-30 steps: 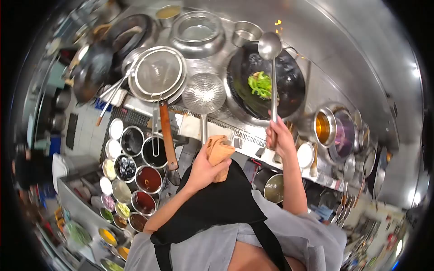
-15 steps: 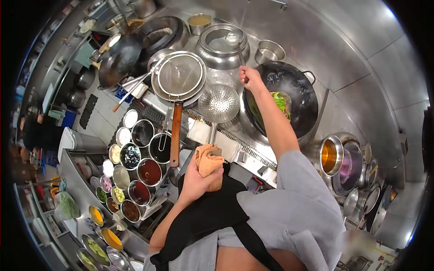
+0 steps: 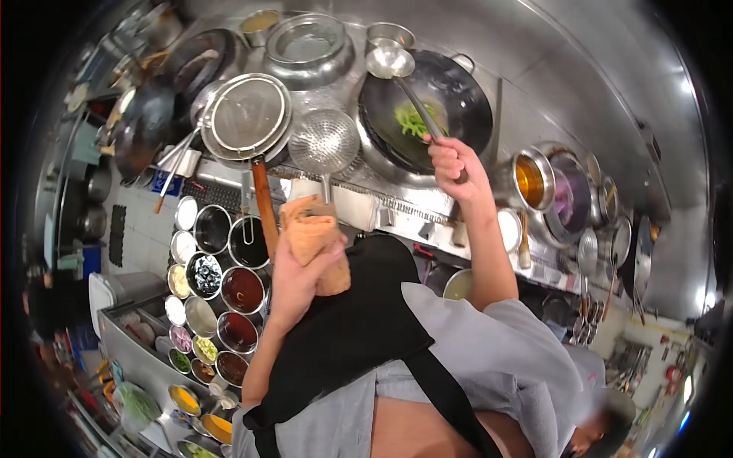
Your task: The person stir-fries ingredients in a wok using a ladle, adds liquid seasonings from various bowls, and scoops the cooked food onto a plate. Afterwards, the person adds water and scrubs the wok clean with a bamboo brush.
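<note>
Steel wall (image 3: 569, 84), ladle (image 3: 412, 98) in right fingers (image 3: 445, 159)

On my feed I see the steel cooktop (image 3: 347, 96) carrying the black wok (image 3: 462, 103); a small pan (image 3: 391, 33) behind the wok, a skimmer (image 3: 324, 141) to its left, a wide pot (image 3: 309, 74) behind-left.

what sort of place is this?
Probably a commercial kitchen: a big wok with green food in it, closely packed round tubs, some with red sauce, and a long metal ladle in the right hand.
</note>
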### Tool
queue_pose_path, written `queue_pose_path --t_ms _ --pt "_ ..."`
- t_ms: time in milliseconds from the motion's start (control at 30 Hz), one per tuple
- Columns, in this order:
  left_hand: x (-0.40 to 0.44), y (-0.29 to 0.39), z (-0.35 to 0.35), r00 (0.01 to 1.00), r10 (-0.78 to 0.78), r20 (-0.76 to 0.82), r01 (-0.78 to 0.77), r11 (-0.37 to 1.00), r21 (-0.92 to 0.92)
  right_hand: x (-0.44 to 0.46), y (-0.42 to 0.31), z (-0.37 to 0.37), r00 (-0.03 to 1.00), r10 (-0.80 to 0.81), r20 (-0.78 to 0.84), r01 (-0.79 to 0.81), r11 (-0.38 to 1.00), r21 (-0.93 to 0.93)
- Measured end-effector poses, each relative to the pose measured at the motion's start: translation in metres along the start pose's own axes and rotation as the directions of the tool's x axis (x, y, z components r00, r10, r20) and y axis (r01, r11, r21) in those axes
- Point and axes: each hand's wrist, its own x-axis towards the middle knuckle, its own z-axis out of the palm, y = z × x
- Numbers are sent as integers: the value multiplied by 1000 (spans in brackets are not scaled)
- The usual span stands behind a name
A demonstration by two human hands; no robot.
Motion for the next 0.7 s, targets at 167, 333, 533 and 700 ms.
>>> queue_pose_path --t_ms 167,333,533,700 --pt "-1 9 -4 980 -165 111 162 986 32 -68 24 -38 711 -597 -373 -161 379 -911" --pt "63 -64 0 966 -211 151 177 962 210 -86 66 -138 407 -890 -205 -278 93 -956" --pt "175 -248 -10 958 -275 84 146 717 681 -71 146 -119 432 -724 -538 57 617 -785" --pt "190 -315 -8 976 -119 182 -161 171 972 -115 111 -110 422 -897 -130 -391 -51 -919"
